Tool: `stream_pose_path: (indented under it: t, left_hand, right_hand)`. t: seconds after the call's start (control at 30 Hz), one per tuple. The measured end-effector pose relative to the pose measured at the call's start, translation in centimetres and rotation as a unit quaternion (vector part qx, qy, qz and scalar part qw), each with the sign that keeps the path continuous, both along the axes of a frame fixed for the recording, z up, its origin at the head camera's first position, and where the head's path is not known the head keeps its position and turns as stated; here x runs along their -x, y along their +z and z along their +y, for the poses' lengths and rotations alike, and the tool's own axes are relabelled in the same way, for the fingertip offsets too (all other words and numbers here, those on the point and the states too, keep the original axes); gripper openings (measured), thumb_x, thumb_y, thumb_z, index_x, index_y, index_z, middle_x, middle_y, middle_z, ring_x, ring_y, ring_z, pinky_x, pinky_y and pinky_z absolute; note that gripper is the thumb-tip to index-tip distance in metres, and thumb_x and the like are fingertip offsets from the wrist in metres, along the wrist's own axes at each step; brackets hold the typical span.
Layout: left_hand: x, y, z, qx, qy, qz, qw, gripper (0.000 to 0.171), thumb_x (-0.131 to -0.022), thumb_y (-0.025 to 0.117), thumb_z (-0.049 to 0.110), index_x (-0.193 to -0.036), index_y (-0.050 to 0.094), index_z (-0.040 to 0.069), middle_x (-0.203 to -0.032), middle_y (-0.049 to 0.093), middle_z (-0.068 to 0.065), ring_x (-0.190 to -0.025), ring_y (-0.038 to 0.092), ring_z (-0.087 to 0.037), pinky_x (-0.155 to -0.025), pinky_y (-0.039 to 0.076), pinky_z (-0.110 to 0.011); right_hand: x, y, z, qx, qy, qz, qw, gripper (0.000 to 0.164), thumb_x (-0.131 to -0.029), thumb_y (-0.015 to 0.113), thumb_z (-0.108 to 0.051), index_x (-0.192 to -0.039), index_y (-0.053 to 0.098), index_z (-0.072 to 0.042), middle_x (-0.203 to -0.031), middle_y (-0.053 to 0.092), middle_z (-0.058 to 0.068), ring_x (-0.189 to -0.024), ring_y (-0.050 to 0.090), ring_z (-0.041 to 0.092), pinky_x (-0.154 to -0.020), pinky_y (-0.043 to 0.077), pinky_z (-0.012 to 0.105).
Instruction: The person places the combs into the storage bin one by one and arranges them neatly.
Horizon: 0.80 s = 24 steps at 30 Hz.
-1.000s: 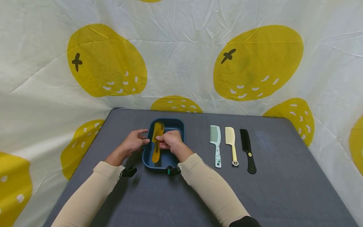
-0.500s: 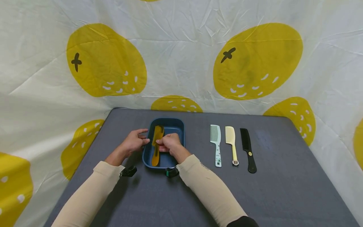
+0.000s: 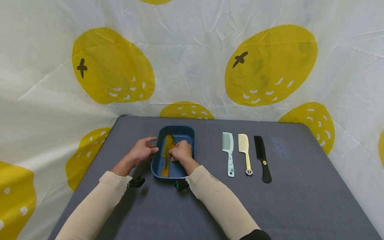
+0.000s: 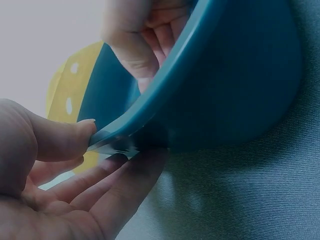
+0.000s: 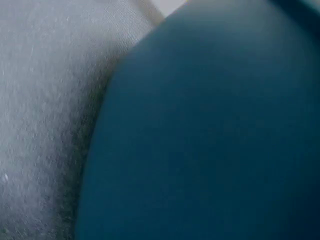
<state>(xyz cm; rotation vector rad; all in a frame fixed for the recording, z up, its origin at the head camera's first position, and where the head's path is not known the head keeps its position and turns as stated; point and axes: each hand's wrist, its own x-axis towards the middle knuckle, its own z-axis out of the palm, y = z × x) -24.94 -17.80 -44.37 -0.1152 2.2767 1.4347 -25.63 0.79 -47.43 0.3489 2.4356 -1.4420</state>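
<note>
A deep blue rectangular box (image 3: 193, 150) stands on the table left of the middle. My left hand (image 3: 141, 150) holds its left side, and in the left wrist view the thumb (image 4: 75, 137) is at the rim with the fingers against the outer wall. Inside the box is an amber-brown comb (image 3: 166, 163), lengthwise, handle toward me. My right hand (image 3: 182, 151) reaches into the box and pinches the comb at its middle; its fingertips are partly hidden. In the right wrist view only the box's outer wall (image 5: 190, 140) fills the frame, with no hand showing.
To the right of the box, a mint-green comb (image 3: 230, 163), a cream comb (image 3: 244, 143) and a black comb (image 3: 260, 148) lie in a row on the grey table (image 3: 300, 186). A white curtain (image 3: 192, 66) with yellow fruit prints hangs behind the table.
My right hand has lowered the amber-brown comb deeper into the box, and the comb has turned slightly. The left hand stays at the box's left rim.
</note>
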Motion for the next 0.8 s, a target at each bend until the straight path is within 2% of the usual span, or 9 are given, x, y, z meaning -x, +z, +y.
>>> stream_pose_path:
  t: [0.07,0.13,0.23,0.33,0.43,0.63,0.7,0.8]
  left_hand:
    - [0.0,-0.1,0.0,0.001,0.001,0.001,1.0000,0.064,-0.107,0.058,0.010,-0.164,0.031,0.008,-0.159,0.041,-0.034,-0.138,0.055,-0.046,-0.091,0.062,-0.048]
    - [-0.1,-0.2,0.0,0.000,0.003,0.004,1.0000,0.063,-0.107,0.058,0.009,-0.164,0.031,0.007,-0.159,0.042,-0.035,-0.138,0.055,-0.047,-0.091,0.062,-0.050]
    - [-0.1,-0.2,0.0,-0.001,0.002,0.006,1.0000,0.063,-0.107,0.057,0.009,-0.164,0.031,0.006,-0.158,0.042,-0.035,-0.138,0.055,-0.047,-0.094,0.061,-0.052]
    - [-0.1,-0.1,0.0,-0.001,-0.001,0.006,1.0000,0.063,-0.107,0.057,0.009,-0.164,0.030,0.006,-0.158,0.042,-0.035,-0.139,0.054,-0.047,-0.095,0.060,-0.053]
    - [-0.1,-0.1,-0.1,-0.003,-0.003,0.005,1.0000,0.063,-0.107,0.056,0.009,-0.164,0.030,0.006,-0.159,0.041,-0.035,-0.139,0.053,-0.047,-0.097,0.060,-0.053]
    - [0.0,0.1,-0.2,-0.004,-0.005,0.002,1.0000,0.064,-0.107,0.057,0.009,-0.165,0.029,0.006,-0.159,0.040,-0.036,-0.141,0.052,-0.048,-0.100,0.058,-0.055]
    - [-0.1,0.2,-0.1,-0.001,-0.007,0.001,1.0000,0.064,-0.107,0.056,0.010,-0.165,0.028,0.006,-0.160,0.039,-0.035,-0.141,0.051,-0.048,-0.101,0.057,-0.056]
    - [-0.1,0.2,-0.1,0.001,-0.010,-0.001,0.9999,0.065,-0.107,0.056,0.010,-0.165,0.028,0.007,-0.161,0.038,-0.035,-0.143,0.050,-0.048,-0.102,0.056,-0.057]
  right_hand:
    - [-0.2,0.1,0.1,-0.034,-0.001,0.024,0.999,0.023,-0.088,0.078,-0.012,-0.066,0.074,-0.007,-0.059,0.073,0.009,-0.057,0.075,0.023,-0.052,0.056,0.028]
    - [-0.4,0.2,0.1,-0.017,-0.010,0.041,0.999,0.018,-0.087,0.076,-0.009,-0.069,0.077,-0.006,-0.060,0.073,0.009,-0.058,0.075,0.024,-0.053,0.057,0.028]
    - [-0.6,0.5,0.2,0.099,-0.033,0.040,0.994,0.008,-0.090,0.076,-0.005,-0.084,0.080,-0.001,-0.073,0.077,0.012,-0.060,0.076,0.022,-0.062,0.063,0.032]
    - [-0.6,0.9,0.6,0.239,-0.055,0.017,0.969,0.007,-0.091,0.076,0.001,-0.096,0.078,0.005,-0.083,0.077,0.014,-0.059,0.075,0.017,-0.072,0.065,0.037]
    - [-0.6,1.6,1.2,0.313,-0.058,0.002,0.948,0.013,-0.092,0.076,0.002,-0.103,0.076,0.008,-0.080,0.074,0.011,-0.059,0.072,0.012,-0.073,0.065,0.037]
    - [-1.1,3.8,2.5,0.357,-0.040,0.009,0.933,0.022,-0.091,0.078,0.001,-0.110,0.074,0.009,-0.083,0.075,0.009,-0.066,0.074,0.013,-0.089,0.061,0.048]
    - [-1.2,4.4,3.2,0.365,-0.037,0.014,0.930,0.021,-0.091,0.077,0.002,-0.110,0.074,0.009,-0.082,0.075,0.007,-0.067,0.074,0.013,-0.088,0.062,0.047]
    - [-1.4,5.0,4.8,0.370,-0.037,0.026,0.928,0.022,-0.091,0.076,0.004,-0.112,0.072,0.011,-0.080,0.074,0.004,-0.066,0.074,0.013,-0.076,0.065,0.038]
